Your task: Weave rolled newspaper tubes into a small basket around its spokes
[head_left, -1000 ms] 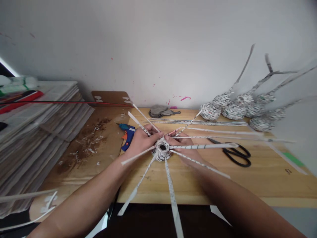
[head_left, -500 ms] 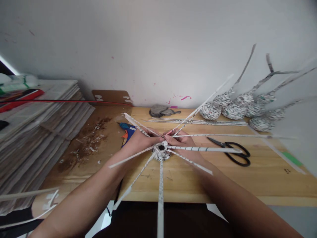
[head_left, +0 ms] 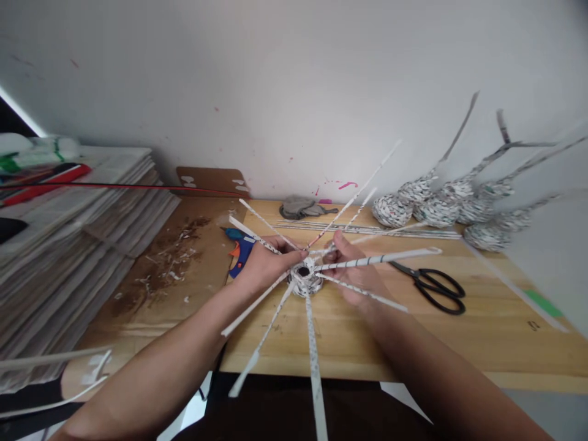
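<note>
We have the woven paper piece between both hands, dark round hole facing up. Can't tell if its base touches the wooden table. Paper strips fan out from it on all sides: several past the left hand, several past the right, one straight back toward our body.

Left hand: closed on the piece, thumb over the far left of its rim. Right hand: thumb and fingers pinched together on one strip, just right of the piece; exact grip partly hidden.

Around us: glue gun, blue and orange, just left of the left hand. Further left, paper scraps, then a tall stack of newspapers. Black scissors lie right of the right hand, tips nearest it. Beyond both hands, a row of thin paper sticks and a grey cloth. Ahead and right of the right hand, finished-looking woven gourds stand by the wall, paper stems sticking up.
</note>
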### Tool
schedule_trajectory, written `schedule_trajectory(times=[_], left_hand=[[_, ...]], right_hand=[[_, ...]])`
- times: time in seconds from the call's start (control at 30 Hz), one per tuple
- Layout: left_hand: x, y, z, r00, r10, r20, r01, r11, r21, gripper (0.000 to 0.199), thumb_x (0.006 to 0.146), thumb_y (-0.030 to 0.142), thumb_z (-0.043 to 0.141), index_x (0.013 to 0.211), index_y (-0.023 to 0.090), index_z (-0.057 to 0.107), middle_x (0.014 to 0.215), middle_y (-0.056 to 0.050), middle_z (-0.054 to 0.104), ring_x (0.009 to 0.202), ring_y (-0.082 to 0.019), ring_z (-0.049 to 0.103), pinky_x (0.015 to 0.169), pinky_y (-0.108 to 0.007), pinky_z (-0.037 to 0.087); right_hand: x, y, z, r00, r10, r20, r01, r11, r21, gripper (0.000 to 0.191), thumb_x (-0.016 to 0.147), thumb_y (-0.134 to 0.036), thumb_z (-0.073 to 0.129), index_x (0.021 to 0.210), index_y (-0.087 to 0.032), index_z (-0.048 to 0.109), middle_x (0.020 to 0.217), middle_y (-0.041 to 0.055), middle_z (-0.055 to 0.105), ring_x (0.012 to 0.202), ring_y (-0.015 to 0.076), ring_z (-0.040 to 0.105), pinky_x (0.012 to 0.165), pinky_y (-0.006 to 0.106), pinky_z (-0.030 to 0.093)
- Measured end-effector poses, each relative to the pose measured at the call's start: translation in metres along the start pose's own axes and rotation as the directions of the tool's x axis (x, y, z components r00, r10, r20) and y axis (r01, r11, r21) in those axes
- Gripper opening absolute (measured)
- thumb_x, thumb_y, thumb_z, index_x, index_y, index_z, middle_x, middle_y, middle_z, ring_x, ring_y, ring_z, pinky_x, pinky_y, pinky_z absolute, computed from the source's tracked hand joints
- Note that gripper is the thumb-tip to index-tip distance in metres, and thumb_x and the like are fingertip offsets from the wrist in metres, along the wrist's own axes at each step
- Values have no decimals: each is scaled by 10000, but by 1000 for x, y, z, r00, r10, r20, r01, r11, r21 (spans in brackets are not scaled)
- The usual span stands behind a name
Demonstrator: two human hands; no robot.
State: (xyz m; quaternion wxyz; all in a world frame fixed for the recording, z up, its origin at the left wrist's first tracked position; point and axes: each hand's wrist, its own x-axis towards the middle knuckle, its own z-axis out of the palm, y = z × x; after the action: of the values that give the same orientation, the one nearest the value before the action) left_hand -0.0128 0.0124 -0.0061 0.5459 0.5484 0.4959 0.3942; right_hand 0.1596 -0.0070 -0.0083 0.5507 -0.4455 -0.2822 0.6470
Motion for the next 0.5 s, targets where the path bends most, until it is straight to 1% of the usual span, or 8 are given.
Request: schedule_trajectory(times=[0.07, 0.1, 0.17, 0.23, 0.3, 0.37, 0.43, 0.5], left_hand=[[1, -3, 0, 1000, 0, 0, 0, 999, 46, 273, 678, 362, 798, 771, 110, 749, 720, -78, 742, 599, -167, 624, 581, -276, 467], [2, -4, 0, 1000, 3, -1, -3, 998, 55, 271, 679, 364, 795, 765, 111, 748, 719, -80, 742, 602, -172, 625, 581, -281, 467], [3, -5, -1, 1000, 3, -19, -2, 1000, 31, 259, 660, 356, 803, 734, 117, 739, 686, -73, 732, 585, -174, 618, 570, -284, 460], [4, -4, -1, 999, -2, -35, 1, 1000, -16, 250, 632, 339, 819, 713, 121, 730, 657, -61, 718, 564, -166, 608, 557, -278, 453], [3, -1, -1, 1000, -1, -28, 0, 999, -35, 250, 622, 327, 827, 723, 119, 732, 666, -59, 719, 566, -158, 608, 560, -271, 456], [1, 2, 1, 1000, 18, 0, -18, 999, -32, 257, 645, 337, 814, 752, 117, 736, 695, -65, 727, 585, -156, 616, 574, -268, 467], [-2, 5, 3, 999, 40, 21, -40, 999, -13, 259, 679, 359, 790, 753, 119, 730, 700, -64, 723, 591, -154, 613, 574, -266, 469], [-4, 6, 4, 998, 54, 25, -54, 998, 17, 252, 699, 370, 772, 737, 126, 721, 685, -55, 710, 589, -150, 603, 567, -260, 460]], right_hand=[[-2, -2, 0, 999, -12, 40, 13, 1000, -29, 474, 643, -625, 812, 635, -200, 602, 532, -23, 566, 469, 119, 497, 463, 261, 422], [-3, -2, -1, 997, -21, 81, 26, 997, -68, 437, 644, -590, 827, 675, -201, 631, 571, -14, 605, 497, 127, 531, 484, 265, 448], [-4, -3, -1, 986, -32, 165, 58, 986, -159, 387, 601, -476, 885, 794, -205, 688, 671, -6, 678, 561, 138, 589, 518, 261, 480], [-4, -2, -1, 978, -31, 208, 80, 970, -232, 418, 557, -399, 913, 860, -197, 708, 715, 2, 711, 607, 150, 630, 545, 262, 504], [-3, -2, 0, 981, -24, 193, 77, 959, -271, 404, 550, -406, 909, 810, -172, 707, 685, 12, 714, 593, 154, 638, 541, 266, 508], [-2, -1, 1, 989, -11, 147, 50, 962, -268, 398, 563, -447, 897, 743, -152, 700, 645, 20, 704, 550, 141, 617, 518, 257, 491], [-2, 0, 1, 995, 26, 93, -4, 972, -234, 418, 570, -485, 890, 710, -145, 691, 601, 16, 676, 506, 123, 583, 487, 245, 462], [-1, -1, 1, 997, 69, 42, -61, 984, -165, 438, 575, -522, 881, 681, -153, 669, 551, 1, 624, 478, 116, 550, 462, 243, 442]])
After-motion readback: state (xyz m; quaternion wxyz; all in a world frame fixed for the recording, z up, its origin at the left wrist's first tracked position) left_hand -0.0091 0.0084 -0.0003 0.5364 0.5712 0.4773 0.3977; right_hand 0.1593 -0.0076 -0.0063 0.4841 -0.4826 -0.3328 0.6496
